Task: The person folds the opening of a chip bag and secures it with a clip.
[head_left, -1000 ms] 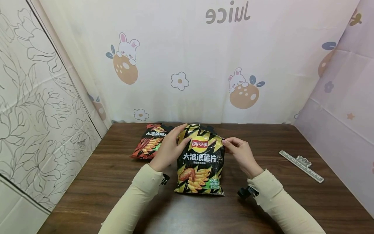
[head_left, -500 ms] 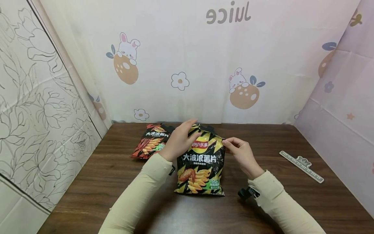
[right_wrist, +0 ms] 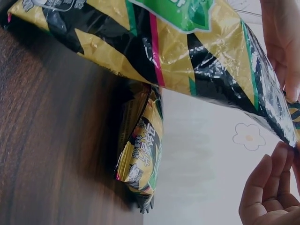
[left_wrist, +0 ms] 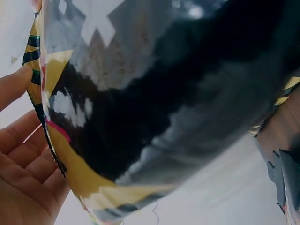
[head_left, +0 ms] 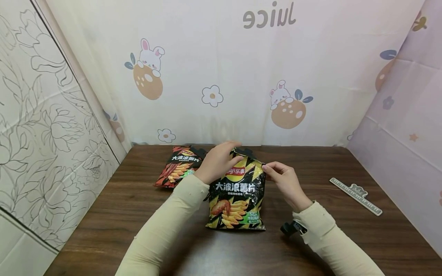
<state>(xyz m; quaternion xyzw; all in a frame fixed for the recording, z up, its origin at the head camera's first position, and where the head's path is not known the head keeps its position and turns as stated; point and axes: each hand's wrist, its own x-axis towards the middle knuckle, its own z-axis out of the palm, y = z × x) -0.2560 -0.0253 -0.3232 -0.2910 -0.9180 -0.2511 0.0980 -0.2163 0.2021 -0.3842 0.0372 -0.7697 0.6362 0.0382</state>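
A black-and-gold bag of potato chips point(head_left: 236, 211) stands upright at mid-table. My left hand point(head_left: 215, 165) reaches over its top left, thumb in front and fingers behind; in the left wrist view, the thumb point(left_wrist: 16, 86) meets the narrow top strip while some fingertips hide behind the bag. With thumb and index finger, my right hand point(head_left: 286, 186) pinches the top right corner. Behind it, the right wrist view shows another black-and-gold bag point(right_wrist: 150, 145) with a black, toothed piece at its end. A red chip bag point(head_left: 179, 166) leans at back left.
A long white bag clip point(head_left: 359, 193) with a shaped handle lies on the right of the brown wooden table point(head_left: 310, 161). Printed curtains point(head_left: 248, 76) close off the back and right, and a flower-patterned panel point(head_left: 48, 115) stands on the left.
My left hand has slid rightward along the top of the black-and-gold bag, covering more of its logo. My right hand keeps its pinch at the corner, and the bag stays put.
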